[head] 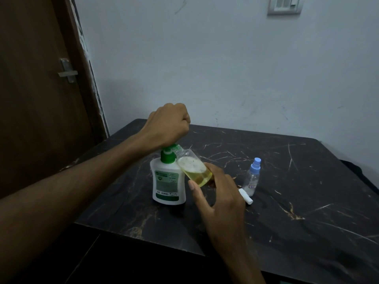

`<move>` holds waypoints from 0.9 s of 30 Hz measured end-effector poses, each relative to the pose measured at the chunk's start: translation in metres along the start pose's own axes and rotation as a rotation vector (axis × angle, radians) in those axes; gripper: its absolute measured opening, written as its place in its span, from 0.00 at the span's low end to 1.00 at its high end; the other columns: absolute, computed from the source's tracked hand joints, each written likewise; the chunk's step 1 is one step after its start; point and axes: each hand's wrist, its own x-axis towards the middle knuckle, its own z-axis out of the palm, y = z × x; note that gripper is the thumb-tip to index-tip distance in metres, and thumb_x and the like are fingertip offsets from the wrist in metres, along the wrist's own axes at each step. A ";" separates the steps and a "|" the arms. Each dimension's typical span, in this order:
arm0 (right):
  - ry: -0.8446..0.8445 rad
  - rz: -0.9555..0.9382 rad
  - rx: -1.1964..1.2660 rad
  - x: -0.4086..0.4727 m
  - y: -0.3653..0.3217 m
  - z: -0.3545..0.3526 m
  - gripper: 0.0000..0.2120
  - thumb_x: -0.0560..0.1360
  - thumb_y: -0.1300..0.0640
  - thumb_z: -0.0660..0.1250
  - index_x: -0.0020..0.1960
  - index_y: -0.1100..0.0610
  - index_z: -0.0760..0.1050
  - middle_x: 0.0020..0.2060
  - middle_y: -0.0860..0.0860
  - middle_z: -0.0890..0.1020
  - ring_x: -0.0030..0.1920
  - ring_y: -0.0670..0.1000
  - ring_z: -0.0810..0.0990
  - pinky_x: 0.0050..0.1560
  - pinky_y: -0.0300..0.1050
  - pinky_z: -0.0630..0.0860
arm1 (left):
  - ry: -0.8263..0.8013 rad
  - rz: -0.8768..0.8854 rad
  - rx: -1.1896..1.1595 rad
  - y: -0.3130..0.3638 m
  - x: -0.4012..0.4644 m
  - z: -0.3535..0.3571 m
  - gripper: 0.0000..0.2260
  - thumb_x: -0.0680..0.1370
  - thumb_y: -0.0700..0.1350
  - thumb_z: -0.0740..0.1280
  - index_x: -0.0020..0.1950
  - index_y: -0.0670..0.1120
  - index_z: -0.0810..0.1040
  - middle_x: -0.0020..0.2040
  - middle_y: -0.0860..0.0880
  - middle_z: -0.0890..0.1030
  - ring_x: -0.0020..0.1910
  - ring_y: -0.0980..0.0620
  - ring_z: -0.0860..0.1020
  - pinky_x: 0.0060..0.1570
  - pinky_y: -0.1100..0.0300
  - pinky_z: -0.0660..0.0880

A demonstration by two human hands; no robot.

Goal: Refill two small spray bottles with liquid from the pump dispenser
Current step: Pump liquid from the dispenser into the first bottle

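Observation:
A white pump dispenser (168, 181) with a green pump top stands upright on the dark marble table (287, 212). My left hand (167, 126) is a closed fist pressing down on the pump head. A small clear bottle (193, 168), uncapped and partly filled with yellow liquid, is held tilted by my right hand (219, 191), with its mouth up against the pump nozzle. A second small spray bottle (253, 177) with a blue cap stands upright to the right. A white sprayer cap (245, 196) lies on the table beside my right hand.
The table stands against a pale wall (225, 68), with a brown door (41, 78) at the left. The table's near edge runs diagonally below my right forearm. A switch plate (284, 5) hangs high on the wall.

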 end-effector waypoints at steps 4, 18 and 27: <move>0.006 -0.004 0.003 -0.001 -0.001 -0.001 0.23 0.80 0.39 0.65 0.70 0.50 0.74 0.54 0.43 0.80 0.53 0.36 0.75 0.56 0.24 0.69 | 0.027 0.038 0.057 0.004 0.001 -0.006 0.15 0.68 0.34 0.63 0.24 0.44 0.64 0.19 0.52 0.68 0.23 0.55 0.62 0.30 0.62 0.60; -0.006 0.005 0.006 0.000 -0.001 -0.003 0.23 0.81 0.38 0.63 0.70 0.50 0.74 0.54 0.43 0.81 0.54 0.38 0.76 0.55 0.27 0.71 | 0.042 0.038 -0.011 -0.003 0.006 -0.001 0.12 0.65 0.34 0.60 0.23 0.45 0.63 0.19 0.48 0.63 0.23 0.52 0.60 0.30 0.60 0.62; 0.003 -0.007 0.014 0.000 -0.001 -0.002 0.23 0.80 0.40 0.66 0.70 0.51 0.75 0.55 0.43 0.81 0.53 0.37 0.76 0.56 0.26 0.70 | 0.028 0.011 -0.016 -0.005 0.004 -0.002 0.12 0.65 0.35 0.60 0.23 0.45 0.64 0.19 0.52 0.62 0.23 0.52 0.63 0.31 0.60 0.65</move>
